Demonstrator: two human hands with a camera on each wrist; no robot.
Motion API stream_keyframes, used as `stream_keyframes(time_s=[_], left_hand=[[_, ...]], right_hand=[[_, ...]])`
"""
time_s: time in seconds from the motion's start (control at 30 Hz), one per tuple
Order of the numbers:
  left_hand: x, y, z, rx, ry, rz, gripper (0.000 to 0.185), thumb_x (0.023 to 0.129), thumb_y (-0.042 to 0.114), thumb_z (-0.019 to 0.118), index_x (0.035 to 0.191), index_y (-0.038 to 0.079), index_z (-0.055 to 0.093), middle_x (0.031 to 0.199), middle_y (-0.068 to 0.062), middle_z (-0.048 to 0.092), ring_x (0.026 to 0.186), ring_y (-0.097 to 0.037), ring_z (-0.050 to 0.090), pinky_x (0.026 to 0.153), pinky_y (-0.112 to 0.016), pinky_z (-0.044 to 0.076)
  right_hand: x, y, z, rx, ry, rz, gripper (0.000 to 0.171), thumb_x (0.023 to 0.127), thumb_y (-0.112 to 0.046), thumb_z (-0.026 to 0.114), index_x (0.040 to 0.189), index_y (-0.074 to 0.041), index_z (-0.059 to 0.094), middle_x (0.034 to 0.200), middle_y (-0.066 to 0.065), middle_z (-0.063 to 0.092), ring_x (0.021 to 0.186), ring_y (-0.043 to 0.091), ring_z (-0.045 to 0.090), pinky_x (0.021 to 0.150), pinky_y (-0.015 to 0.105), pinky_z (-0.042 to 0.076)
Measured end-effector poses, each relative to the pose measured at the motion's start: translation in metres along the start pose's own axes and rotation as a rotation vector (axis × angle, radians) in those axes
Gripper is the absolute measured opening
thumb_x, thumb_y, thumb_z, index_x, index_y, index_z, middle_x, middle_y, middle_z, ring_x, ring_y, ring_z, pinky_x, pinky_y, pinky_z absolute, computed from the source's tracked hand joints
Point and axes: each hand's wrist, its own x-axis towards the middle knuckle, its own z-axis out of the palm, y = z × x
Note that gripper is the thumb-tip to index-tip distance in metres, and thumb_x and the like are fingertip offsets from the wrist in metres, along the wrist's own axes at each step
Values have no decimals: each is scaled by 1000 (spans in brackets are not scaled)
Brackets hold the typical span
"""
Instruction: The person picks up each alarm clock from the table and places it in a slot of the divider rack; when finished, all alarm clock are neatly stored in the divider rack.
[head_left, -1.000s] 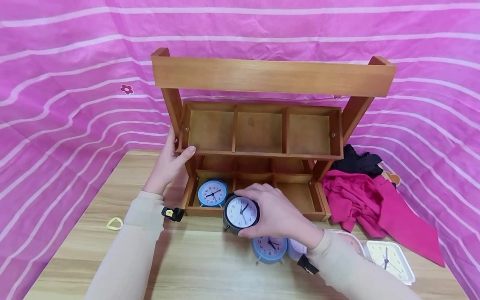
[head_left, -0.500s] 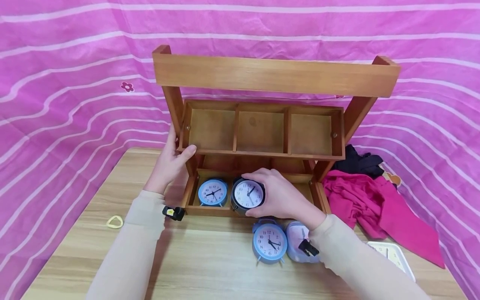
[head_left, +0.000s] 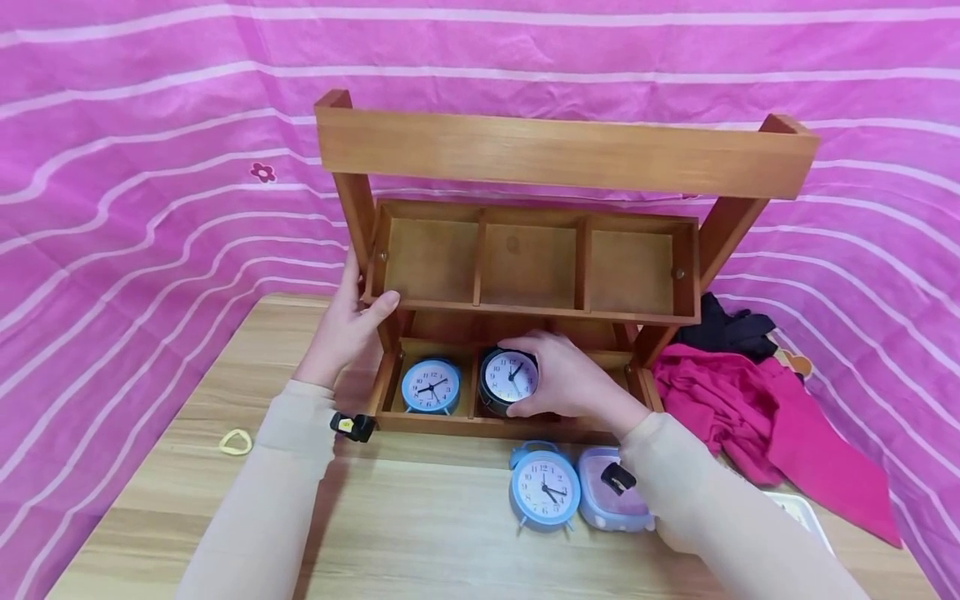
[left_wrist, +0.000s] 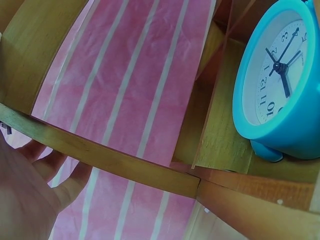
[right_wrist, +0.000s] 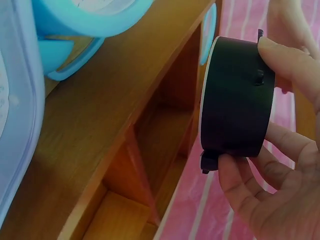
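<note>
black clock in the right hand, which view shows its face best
The head view: the black clock faces the camera there, white dial and hands visible, held by the right hand in the rack's lower middle compartment. The right wrist view shows only its black side and back. The left wrist view misses it.

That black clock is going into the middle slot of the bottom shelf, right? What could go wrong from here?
The black clock is held only by the right hand's fingers round its rim; it could slip and tip. The slot is narrow, so it might knock the divider or nudge the blue clock next door. The wooden rack is steadied only at its left post by the left hand; a hard push might shift it.
</note>
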Motion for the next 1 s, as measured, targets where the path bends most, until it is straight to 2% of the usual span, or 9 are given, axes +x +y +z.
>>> stream_keyframes(time_s=[0.67, 1.0], left_hand=[[1, -3, 2, -6, 9, 10, 91, 101, 33, 69, 166, 46, 8, 170, -5, 26, 147, -39, 40, 109, -67, 41], [1, -1, 2, -3, 10, -1, 91, 101, 35, 69, 166, 48, 7, 171, -2, 24, 149, -39, 38, 107, -69, 42]], right_hand=[[10, 14, 14, -30, -66, 54, 85, 69, -30, 99, 143, -12, 63, 137, 9, 65, 125, 30, 57, 108, 51, 49], [13, 17, 20, -45, -81, 78, 84, 69, -29, 99, 142, -12, 63, 138, 10, 64, 127, 31, 55, 110, 51, 48]])
